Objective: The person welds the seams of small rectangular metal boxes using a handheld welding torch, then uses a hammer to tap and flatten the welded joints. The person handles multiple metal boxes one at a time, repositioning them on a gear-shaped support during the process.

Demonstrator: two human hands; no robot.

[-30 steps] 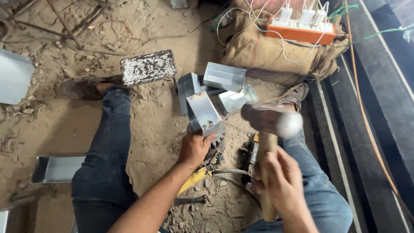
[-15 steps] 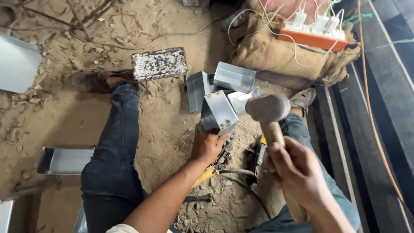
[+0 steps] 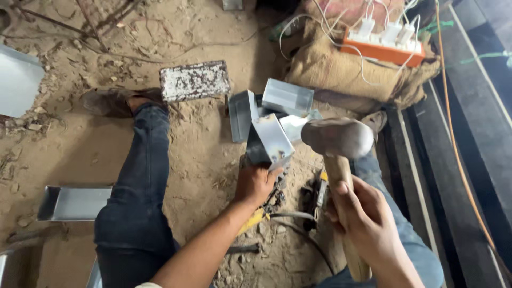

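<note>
Sandy floor (image 3: 80, 144): one mallet (image 3: 337, 137), four folded metal boxes (image 3: 271, 140).

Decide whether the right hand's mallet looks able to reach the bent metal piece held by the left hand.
Probably yes. The right hand holds the mallet raised just beside the metal piece, which the left hand grips from below. Nothing lies between them; the piece's upper face is open.
</note>
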